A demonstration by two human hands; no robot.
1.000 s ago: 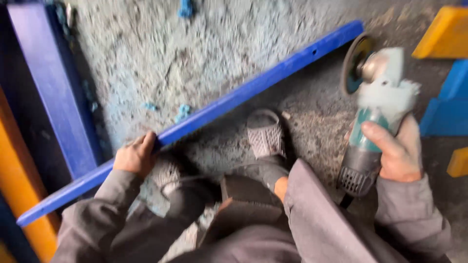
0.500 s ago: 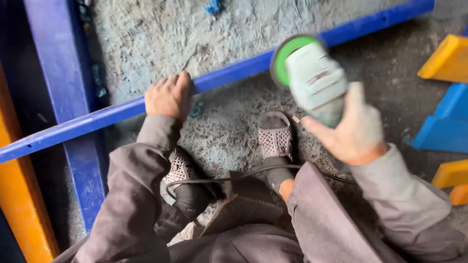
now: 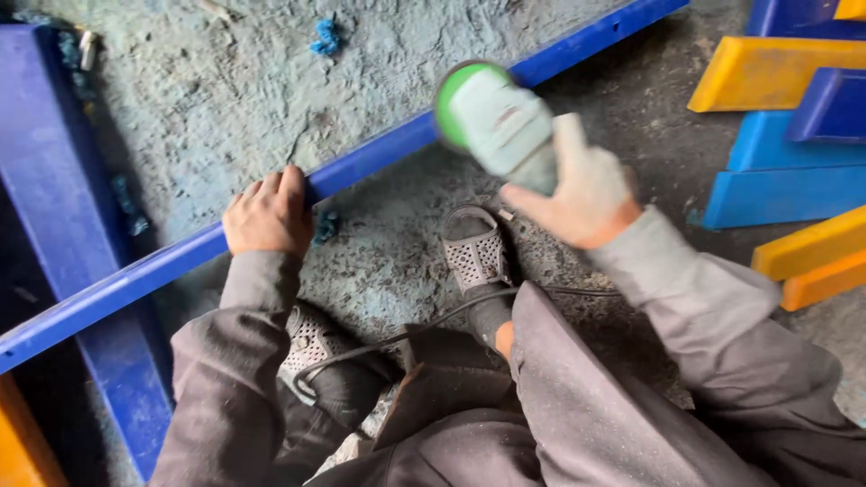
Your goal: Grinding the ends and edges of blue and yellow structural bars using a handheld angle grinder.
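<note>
Over the dusty concrete floor, the right hand is swinging the clutched angle grinder up closer to the blue bar, while the left hand is still gripping that bar, steadying it.

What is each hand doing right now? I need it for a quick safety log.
Left hand: closed on the blue bar.
Right hand: closed around the angle grinder.

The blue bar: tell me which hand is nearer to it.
Left. The left hand rests on the blue bar, fingers over its edge. The right hand holds the grinder just beside the bar, not touching it.
</note>
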